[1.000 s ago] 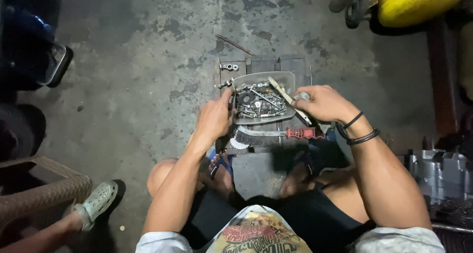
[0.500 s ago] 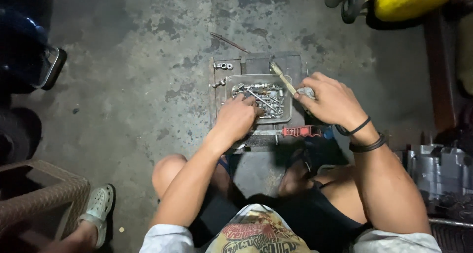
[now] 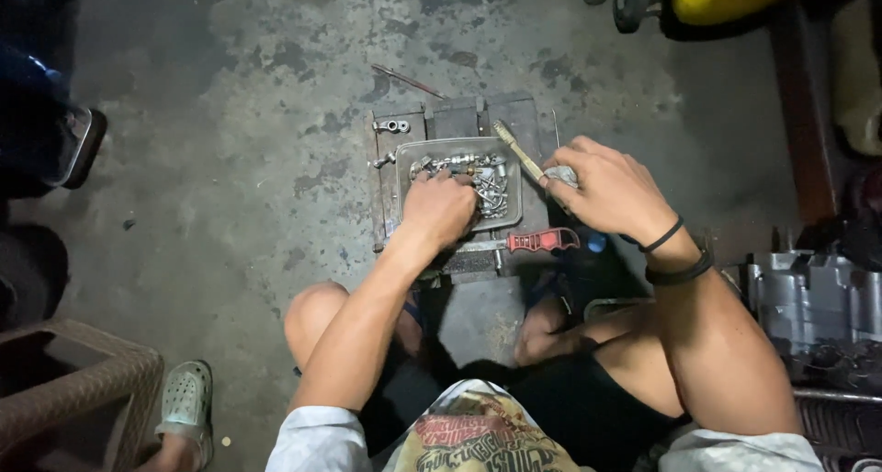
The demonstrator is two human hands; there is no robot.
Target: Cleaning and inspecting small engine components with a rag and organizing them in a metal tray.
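The metal tray point(image 3: 458, 150) full of bolts and small metal parts point(image 3: 478, 176) sits on a dark board point(image 3: 459, 118) on the concrete floor point(image 3: 230, 159), right under the left hand point(image 3: 438, 208). That hand is down in the tray, its fingers curled into the hardware; whether they pinch anything cannot be told. Just right of the tray, the right hand point(image 3: 606, 190) pinches a small grey piece point(image 3: 560, 174) between thumb and fingertips, other fingers bent. A pale-handled tool point(image 3: 517, 149) lies slanted just beyond those fingertips, across the tray's corner. Below both hands lies a red-handled screwdriver point(image 3: 540, 241). Left of the tray, two loose fittings point(image 3: 390, 125) rest on the board.
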